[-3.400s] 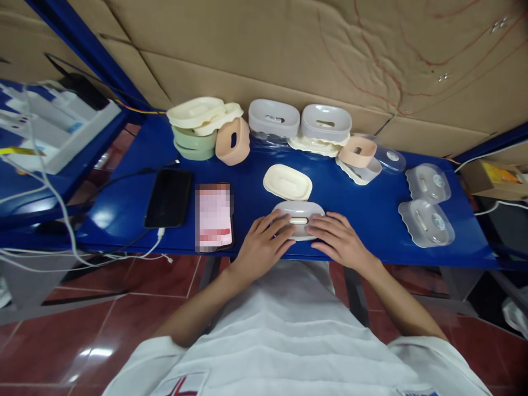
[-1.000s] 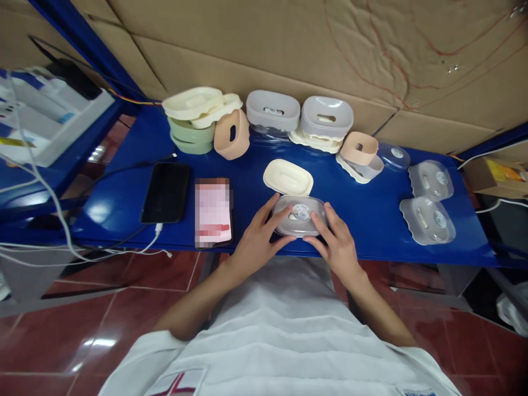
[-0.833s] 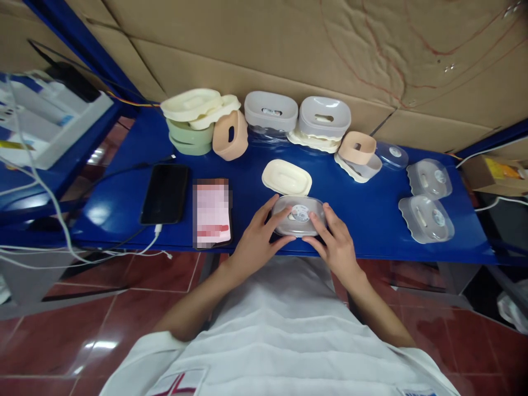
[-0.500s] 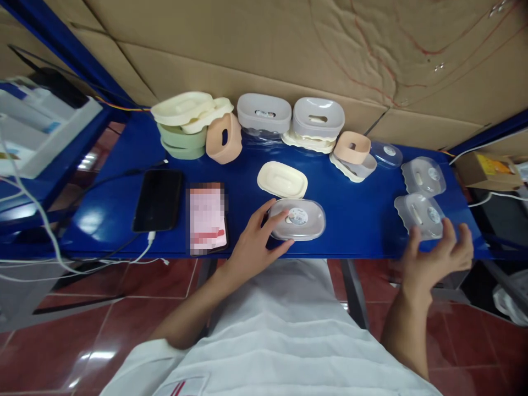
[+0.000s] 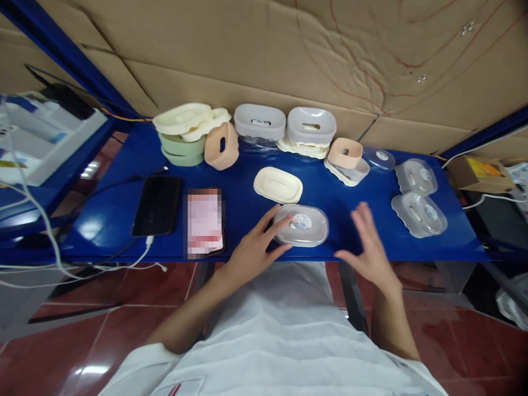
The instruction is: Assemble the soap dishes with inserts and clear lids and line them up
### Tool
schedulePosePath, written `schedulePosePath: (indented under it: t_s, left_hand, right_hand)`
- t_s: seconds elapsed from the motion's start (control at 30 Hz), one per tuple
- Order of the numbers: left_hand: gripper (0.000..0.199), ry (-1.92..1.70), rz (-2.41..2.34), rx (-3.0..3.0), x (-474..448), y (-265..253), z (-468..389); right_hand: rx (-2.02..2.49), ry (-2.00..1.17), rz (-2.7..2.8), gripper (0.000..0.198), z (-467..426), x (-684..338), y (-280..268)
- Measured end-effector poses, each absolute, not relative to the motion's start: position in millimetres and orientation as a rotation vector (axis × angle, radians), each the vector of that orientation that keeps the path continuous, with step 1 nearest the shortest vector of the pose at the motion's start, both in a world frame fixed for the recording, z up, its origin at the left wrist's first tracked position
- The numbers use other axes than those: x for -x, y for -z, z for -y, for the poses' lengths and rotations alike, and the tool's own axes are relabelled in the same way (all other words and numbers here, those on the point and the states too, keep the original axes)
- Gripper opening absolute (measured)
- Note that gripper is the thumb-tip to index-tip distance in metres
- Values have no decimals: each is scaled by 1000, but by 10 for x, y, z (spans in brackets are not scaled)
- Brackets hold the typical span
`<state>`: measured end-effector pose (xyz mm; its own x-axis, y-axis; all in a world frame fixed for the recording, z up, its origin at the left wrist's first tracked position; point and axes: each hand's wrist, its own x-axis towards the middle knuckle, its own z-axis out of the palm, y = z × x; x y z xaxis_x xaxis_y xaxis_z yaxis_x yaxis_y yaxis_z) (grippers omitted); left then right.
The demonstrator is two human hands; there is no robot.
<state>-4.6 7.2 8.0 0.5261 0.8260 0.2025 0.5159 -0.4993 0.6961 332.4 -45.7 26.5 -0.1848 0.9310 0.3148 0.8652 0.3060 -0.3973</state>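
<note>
A grey oval soap box (image 5: 315,234) with a clear lid and a round label sits near the table's front edge. My left hand (image 5: 256,245) grips its left end, thumb at the near side, fingers at the far side and on the lid. Right of it, my right hand (image 5: 369,250) is held open, fingers stretched out and slightly blurred, apart from the box. A cream oval tray (image 5: 278,185) lies just behind the box. At the right, two more clear-lidded soap boxes (image 5: 418,214) stand one behind the other.
Along the cardboard wall stand stacked cream trays and green boxes (image 5: 183,151), orange boxes (image 5: 221,146) and grey boxes (image 5: 259,121). A clear lid (image 5: 379,159) lies at the back right. A black phone (image 5: 157,206) on a white cable and a phone with a blurred screen (image 5: 204,223) lie left.
My right hand has moved left, away from the two lidded boxes at the right, toward the box by my left hand. My left hand stays on its box.
</note>
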Motion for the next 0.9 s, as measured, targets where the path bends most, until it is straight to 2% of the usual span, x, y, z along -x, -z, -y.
schedulePosePath:
  t_s: [0.1, 0.2, 0.3, 0.53, 0.73, 0.9]
  left_hand:
    - [77, -711, -1077, -2182, 54, -66, -71]
    - [80, -717, -1122, -2127, 71, -61, -69]
    - [73, -665, -1142, -2134, 80, -81, -65]
    - [49, -651, -1137, -2243, 68, -107, -56]
    - [45, -753, -1143, -2278, 66, -42, -54]
    - [48, -766, -1137, -2356, 26, -69, -91]
  right_hand:
    - [1411, -428, 2315, 96, 222, -2898, -272]
    - [1416, -446, 2297, 89, 104, -2915, -250]
    - [1587, -309, 2160, 85, 198, -3197, -222]
    - [2087, 276, 1775, 91, 445, -3660, -203]
    - [2216, 322, 1866, 96, 67, -3976, -458]
    - [2227, 362, 1920, 52, -932, -4473, -891]
